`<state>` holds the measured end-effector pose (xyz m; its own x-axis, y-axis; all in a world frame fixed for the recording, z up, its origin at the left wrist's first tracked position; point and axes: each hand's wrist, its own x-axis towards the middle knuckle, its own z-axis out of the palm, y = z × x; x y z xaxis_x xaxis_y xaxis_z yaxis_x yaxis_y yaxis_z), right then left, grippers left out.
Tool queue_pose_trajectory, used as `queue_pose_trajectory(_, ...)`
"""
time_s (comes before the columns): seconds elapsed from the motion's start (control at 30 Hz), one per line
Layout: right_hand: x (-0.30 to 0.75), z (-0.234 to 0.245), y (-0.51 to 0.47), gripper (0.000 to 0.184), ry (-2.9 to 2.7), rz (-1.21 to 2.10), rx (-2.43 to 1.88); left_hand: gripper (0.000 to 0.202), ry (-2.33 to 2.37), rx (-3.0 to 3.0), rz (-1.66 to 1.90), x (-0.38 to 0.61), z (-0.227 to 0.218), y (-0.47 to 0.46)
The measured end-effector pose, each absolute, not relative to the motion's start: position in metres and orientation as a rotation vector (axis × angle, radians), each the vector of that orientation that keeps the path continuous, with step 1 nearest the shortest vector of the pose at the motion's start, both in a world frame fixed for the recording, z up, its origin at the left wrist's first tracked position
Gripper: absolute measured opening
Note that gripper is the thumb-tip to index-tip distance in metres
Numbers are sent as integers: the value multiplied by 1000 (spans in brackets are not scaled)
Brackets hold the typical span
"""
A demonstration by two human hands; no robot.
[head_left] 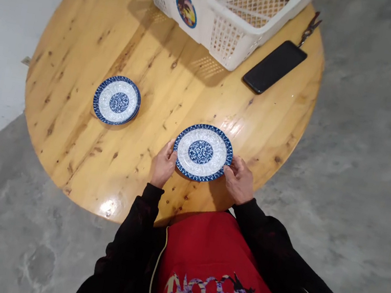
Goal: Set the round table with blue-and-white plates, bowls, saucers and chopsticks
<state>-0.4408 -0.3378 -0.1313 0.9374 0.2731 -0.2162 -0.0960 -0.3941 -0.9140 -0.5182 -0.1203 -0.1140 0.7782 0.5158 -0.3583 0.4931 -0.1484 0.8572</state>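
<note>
Between my two hands is a blue-and-white patterned plate (201, 152), face up, near the front edge of the table. My left hand (164, 164) grips its left rim, the thumb on top. On the opposite side, my right hand (239, 179) holds the right rim in the same way. Whether the plate touches the tabletop I cannot tell. A small stack of matching plates (117, 100) sits to the left, a little farther back, apart from my hands.
The round wooden table (80, 148) carries a white plastic basket (204, 21) at the back, with some blue-and-white dishes partly in view inside. Right of the basket lies a black phone (275, 67), with a dark-handled tool (311, 28) behind it. Grey concrete floor surrounds the table.
</note>
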Motion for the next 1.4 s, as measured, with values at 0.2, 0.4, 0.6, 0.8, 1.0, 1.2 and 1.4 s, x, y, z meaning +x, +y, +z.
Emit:
queue_pose_trajectory(0.2,-438,-137,-341,52,-13,400,-1861,49,780,1745,37,-519,-113,-117)
queue_pose_trajectory(0.4,-448,-142,-358,58,235,406,-1628,53,816,1637,18,-530,-112,-116)
queue_pose_trajectory(0.6,-482,-141,-387,58,373,371,-1595,49,845,1566,31,-542,-116,-110)
queue_pose_trajectory(0.8,-530,-146,-408,54,425,420,-1653,42,823,1555,15,-552,-116,-102)
queue_pose_trajectory(1.0,-553,-147,-403,51,415,507,-1650,40,878,1563,49,-582,-115,-98)
queue_pose_trajectory(1.2,-540,-148,-396,46,306,550,-1636,44,1008,1577,198,-636,-108,-105)
queue_pose_trajectory(1.4,-535,-149,-423,43,283,517,-1610,49,1103,1525,229,-675,-105,-148)
